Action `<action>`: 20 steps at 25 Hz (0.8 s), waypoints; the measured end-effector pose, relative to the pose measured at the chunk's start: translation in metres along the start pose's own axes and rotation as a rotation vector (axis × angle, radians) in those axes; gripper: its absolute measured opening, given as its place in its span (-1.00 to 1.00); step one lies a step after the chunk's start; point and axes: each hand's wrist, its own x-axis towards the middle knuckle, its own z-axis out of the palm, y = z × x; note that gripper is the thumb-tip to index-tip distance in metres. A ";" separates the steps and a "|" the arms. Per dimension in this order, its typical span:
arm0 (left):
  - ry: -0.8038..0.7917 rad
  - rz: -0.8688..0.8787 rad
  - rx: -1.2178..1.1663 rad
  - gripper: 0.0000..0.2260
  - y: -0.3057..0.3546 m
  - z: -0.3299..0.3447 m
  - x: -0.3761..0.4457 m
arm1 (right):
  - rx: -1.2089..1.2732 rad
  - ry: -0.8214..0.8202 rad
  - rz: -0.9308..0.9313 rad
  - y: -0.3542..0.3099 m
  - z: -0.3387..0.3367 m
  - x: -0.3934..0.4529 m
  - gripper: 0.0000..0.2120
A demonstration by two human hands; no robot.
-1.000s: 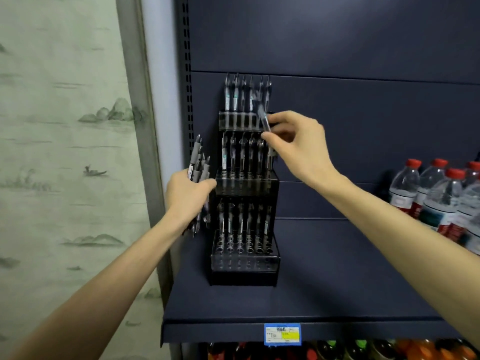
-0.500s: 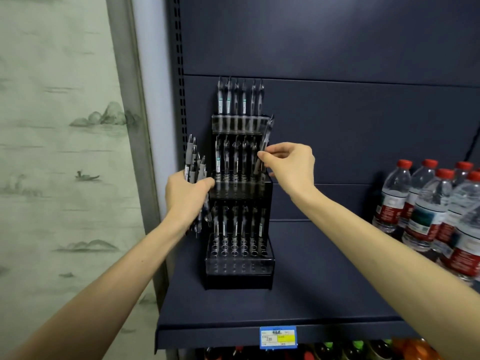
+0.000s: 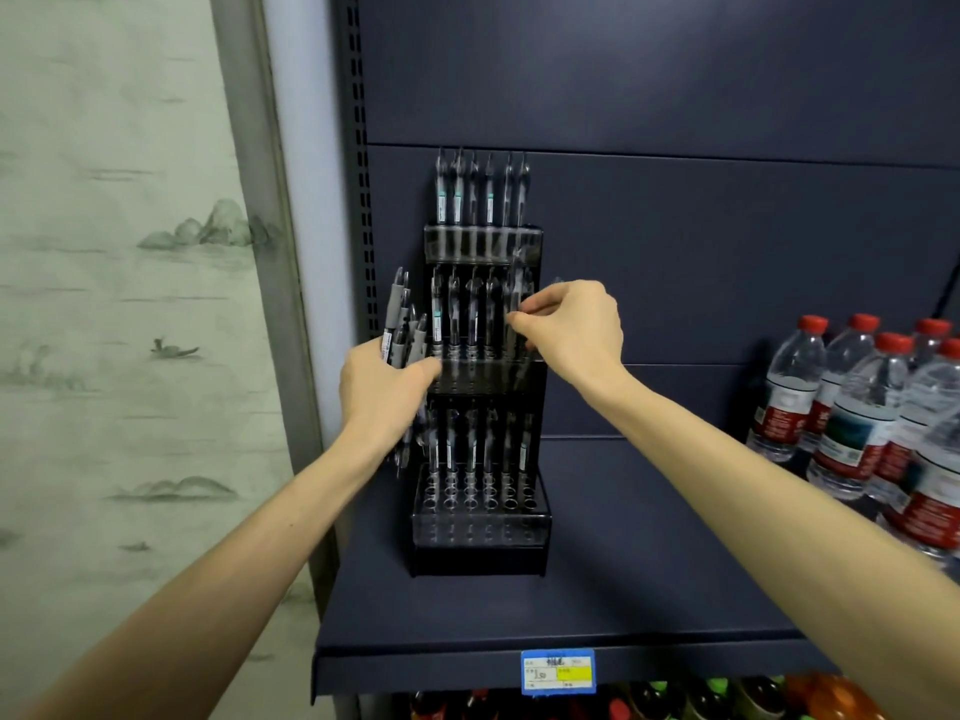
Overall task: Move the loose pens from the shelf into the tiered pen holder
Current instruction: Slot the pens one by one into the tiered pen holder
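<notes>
Mid-task, loading the middle tier: your right hand (image 3: 574,330) pinches a single pen (image 3: 516,309) between thumb and fingertips, the pen near upright at the right end of the second row of the tiered pen holder (image 3: 480,532), its lower tip seemingly down at the sockets, though blur keeps you from telling whether it is seated. Your left hand (image 3: 384,392) grips the bundle of loose pens (image 3: 401,324), fingers curled round the barrels, held just beside the holder's left edge. The holder stands on the shelf (image 3: 623,589), toward its left end; top, middle and bottom tiers each show a row of pens, and the front sockets of the bottom tier look unfilled. Next move, as a judgement: press the pen straight down until it stops, let go, then draw another from the bundle. Against half a second ago, the pen stands straighter and closer into the row, your right hand sits a little higher against the holder, and the bundle hand has barely shifted. Water bottles (image 3: 872,407) stand well apart on the right.
</notes>
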 end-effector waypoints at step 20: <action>-0.016 0.041 -0.009 -0.77 -0.001 0.004 -0.003 | -0.293 -0.070 -0.025 0.034 -0.025 -0.018 -0.42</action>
